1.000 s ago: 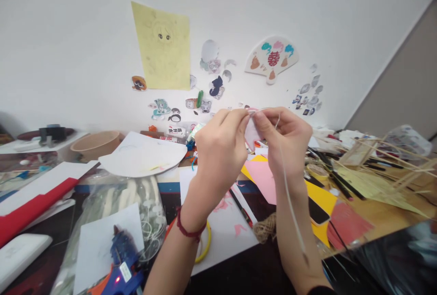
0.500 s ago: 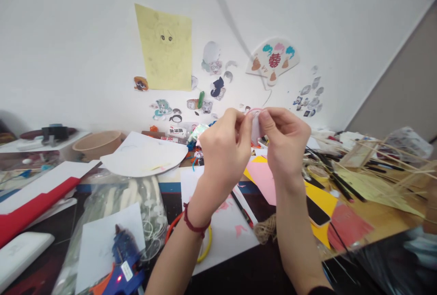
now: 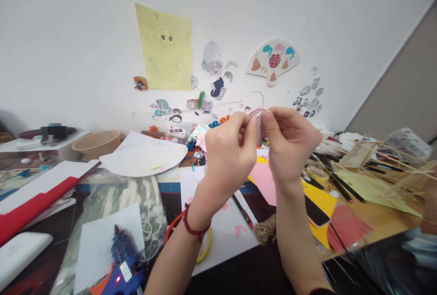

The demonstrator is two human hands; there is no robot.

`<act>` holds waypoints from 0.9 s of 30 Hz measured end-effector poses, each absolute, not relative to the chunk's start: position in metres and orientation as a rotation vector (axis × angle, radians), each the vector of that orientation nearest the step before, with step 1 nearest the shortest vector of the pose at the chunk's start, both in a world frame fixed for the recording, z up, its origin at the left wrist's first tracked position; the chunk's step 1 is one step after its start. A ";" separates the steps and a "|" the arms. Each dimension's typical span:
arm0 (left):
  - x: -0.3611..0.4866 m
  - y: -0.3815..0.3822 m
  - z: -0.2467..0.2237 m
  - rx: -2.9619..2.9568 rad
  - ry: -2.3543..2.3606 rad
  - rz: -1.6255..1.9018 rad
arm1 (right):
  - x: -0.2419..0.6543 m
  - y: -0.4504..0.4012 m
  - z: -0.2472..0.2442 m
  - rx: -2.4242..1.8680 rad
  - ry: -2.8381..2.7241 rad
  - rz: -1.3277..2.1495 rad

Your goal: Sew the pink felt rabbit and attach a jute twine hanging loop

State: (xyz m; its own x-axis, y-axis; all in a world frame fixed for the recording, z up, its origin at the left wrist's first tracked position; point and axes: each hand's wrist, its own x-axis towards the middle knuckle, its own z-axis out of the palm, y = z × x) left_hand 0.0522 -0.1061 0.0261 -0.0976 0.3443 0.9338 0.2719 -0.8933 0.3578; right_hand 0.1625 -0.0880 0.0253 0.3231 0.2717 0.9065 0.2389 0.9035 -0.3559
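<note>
In the head view, I held both hands raised over the worktop [image 3: 382, 227], close together. My left grip [image 3: 232, 149] was pinched closed, thumb against fingers, on a small pink-edged piece [image 3: 261, 126]. My right grip [image 3: 292, 144] pinched the same piece from the other side, the two thumbs just beside each other. The piece sat between my fingertips, partly hidden by them. A thin white thread [image 3: 262, 96] curved up above it, in front of the wall [image 3: 85, 35]; I could not tell where it joined. Below, a ball of twine [image 3: 264, 230] lay near my right forearm, beside a large white sheet [image 3: 235, 247] with pink scraps. A phone [image 3: 317, 211] rested on yellow paper [image 3: 319, 192] to the right. On the left, a blue glue gun [image 3: 124, 251] showed a red light.
</note>
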 end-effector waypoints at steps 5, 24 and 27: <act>0.052 -0.110 0.026 2.274 0.839 2.220 | 0.159 -0.093 0.024 -0.500 -1.257 -0.036; 0.052 -0.110 0.026 2.415 0.865 2.251 | 0.154 -0.098 0.023 -0.502 -1.228 -0.160; 0.053 -0.111 0.026 2.430 0.856 2.267 | 0.154 -0.100 0.024 -0.483 -1.221 -0.168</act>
State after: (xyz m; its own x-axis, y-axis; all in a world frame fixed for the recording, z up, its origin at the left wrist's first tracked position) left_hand 0.0525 -0.1112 0.0258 0.0235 0.1571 0.9873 0.5349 -0.8363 0.1204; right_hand 0.1536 -0.0997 0.0238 0.3453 0.1310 0.9293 0.3774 0.8872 -0.2652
